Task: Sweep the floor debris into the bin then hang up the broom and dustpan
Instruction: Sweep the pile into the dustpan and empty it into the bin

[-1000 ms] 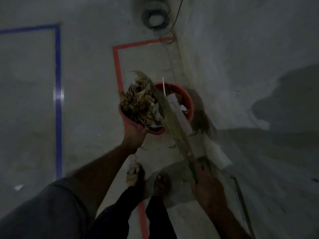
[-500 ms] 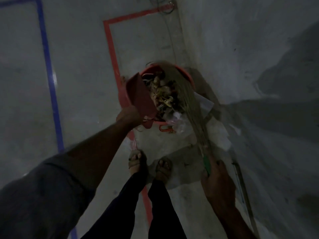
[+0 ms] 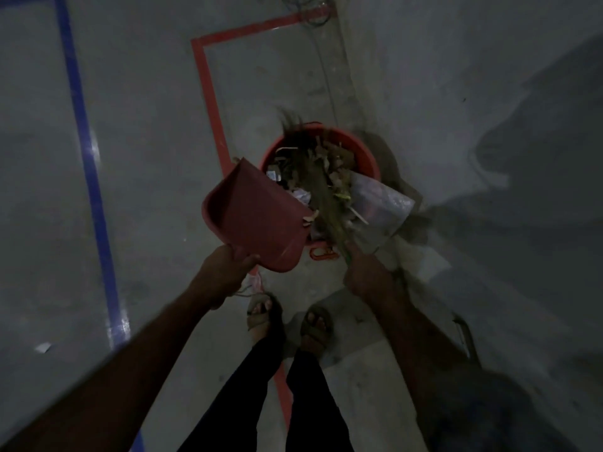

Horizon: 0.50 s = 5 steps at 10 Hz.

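Dustpan (image 3: 257, 216) in left hand (image 3: 225, 272) tilts over bin (image 3: 368, 154).

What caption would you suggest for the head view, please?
Left hand tips the red dustpan over the debris-filled red bin; right hand holds the broom.

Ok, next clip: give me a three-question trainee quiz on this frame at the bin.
1. Which hand grips the red plastic dustpan?
2. True or false: the dustpan is tipped toward the round red plastic bin.
3. The grass broom bristles lie: A) flat on the floor, B) over the bin's debris, C) against the blue floor tape.

Key
1. The left hand, at the dustpan's near end; the right hand holds the broom.
2. True; only a few scraps cling to its lip.
3. B.
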Each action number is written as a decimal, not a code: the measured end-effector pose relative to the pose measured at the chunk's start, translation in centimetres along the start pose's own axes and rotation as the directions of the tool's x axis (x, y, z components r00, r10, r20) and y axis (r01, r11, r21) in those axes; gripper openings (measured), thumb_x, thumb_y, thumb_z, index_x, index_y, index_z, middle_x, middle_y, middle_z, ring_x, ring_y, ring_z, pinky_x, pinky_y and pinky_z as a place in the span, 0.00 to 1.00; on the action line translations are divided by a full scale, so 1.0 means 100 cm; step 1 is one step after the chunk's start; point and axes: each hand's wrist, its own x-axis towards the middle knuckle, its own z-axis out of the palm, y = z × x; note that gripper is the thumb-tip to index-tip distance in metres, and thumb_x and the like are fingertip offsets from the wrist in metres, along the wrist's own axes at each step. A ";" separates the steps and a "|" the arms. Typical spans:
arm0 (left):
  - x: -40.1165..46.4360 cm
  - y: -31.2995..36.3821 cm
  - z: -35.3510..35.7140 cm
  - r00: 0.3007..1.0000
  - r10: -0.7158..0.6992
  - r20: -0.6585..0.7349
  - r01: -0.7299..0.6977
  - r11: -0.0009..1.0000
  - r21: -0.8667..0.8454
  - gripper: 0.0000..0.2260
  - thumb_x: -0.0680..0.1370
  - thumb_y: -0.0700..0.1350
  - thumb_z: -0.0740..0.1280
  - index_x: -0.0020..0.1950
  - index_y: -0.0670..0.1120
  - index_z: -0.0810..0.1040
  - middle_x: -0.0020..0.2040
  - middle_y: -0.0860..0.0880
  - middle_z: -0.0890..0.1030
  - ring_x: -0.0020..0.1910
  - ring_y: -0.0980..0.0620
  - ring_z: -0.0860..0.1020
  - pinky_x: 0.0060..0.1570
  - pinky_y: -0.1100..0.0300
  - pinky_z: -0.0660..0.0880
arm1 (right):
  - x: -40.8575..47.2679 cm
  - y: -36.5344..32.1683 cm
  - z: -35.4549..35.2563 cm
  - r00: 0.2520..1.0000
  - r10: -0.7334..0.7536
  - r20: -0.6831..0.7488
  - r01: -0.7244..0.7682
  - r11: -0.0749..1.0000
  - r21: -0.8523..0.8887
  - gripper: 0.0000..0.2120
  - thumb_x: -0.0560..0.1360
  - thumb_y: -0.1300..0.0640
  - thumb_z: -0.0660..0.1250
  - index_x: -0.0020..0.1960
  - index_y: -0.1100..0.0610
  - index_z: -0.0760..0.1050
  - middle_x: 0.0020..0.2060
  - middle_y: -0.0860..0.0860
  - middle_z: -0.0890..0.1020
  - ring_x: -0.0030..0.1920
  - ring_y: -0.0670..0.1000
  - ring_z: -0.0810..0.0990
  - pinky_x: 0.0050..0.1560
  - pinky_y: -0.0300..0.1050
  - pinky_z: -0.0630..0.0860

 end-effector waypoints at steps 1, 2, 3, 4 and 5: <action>0.027 -0.022 0.003 0.999 -0.035 -0.004 0.035 0.999 -0.004 0.10 0.80 0.48 0.70 0.44 0.44 0.75 0.32 0.48 0.74 0.23 0.54 0.69 0.21 0.62 0.65 | 0.123 0.021 0.051 0.991 -0.107 -0.081 0.104 0.994 -0.043 0.30 0.73 0.48 0.60 0.74 0.48 0.61 0.63 0.53 0.78 0.61 0.56 0.78 0.53 0.43 0.75; 0.042 -0.031 0.005 1.000 0.007 0.028 -0.005 0.997 -0.075 0.10 0.79 0.49 0.70 0.44 0.44 0.77 0.34 0.47 0.76 0.28 0.51 0.74 0.25 0.61 0.69 | 0.081 -0.034 0.015 0.997 -0.060 0.042 0.052 0.983 0.173 0.17 0.80 0.58 0.63 0.69 0.56 0.70 0.59 0.55 0.77 0.61 0.54 0.77 0.38 0.27 0.66; 0.047 -0.044 0.009 0.999 -0.021 0.037 0.025 0.995 -0.100 0.11 0.79 0.50 0.71 0.44 0.44 0.77 0.33 0.46 0.76 0.26 0.51 0.73 0.26 0.60 0.69 | 0.080 -0.027 0.016 0.995 -0.093 0.041 0.087 0.989 0.117 0.31 0.78 0.64 0.64 0.78 0.60 0.58 0.67 0.59 0.74 0.64 0.61 0.74 0.46 0.37 0.69; 0.032 -0.046 -0.002 0.997 -0.068 0.028 0.072 0.985 -0.156 0.16 0.74 0.57 0.72 0.47 0.44 0.78 0.38 0.33 0.76 0.31 0.37 0.78 0.31 0.45 0.73 | 0.024 -0.013 0.015 0.994 -0.111 -0.022 0.113 0.991 0.076 0.35 0.76 0.60 0.66 0.79 0.54 0.57 0.58 0.60 0.79 0.51 0.60 0.80 0.41 0.45 0.72; 0.017 -0.049 -0.016 0.998 -0.053 0.031 0.057 0.989 -0.140 0.22 0.66 0.65 0.70 0.42 0.46 0.76 0.51 0.28 0.77 0.52 0.26 0.76 0.46 0.31 0.76 | -0.046 0.006 0.003 0.979 -0.159 -0.130 0.183 0.962 0.202 0.32 0.76 0.57 0.67 0.77 0.50 0.61 0.57 0.57 0.79 0.52 0.59 0.80 0.47 0.50 0.77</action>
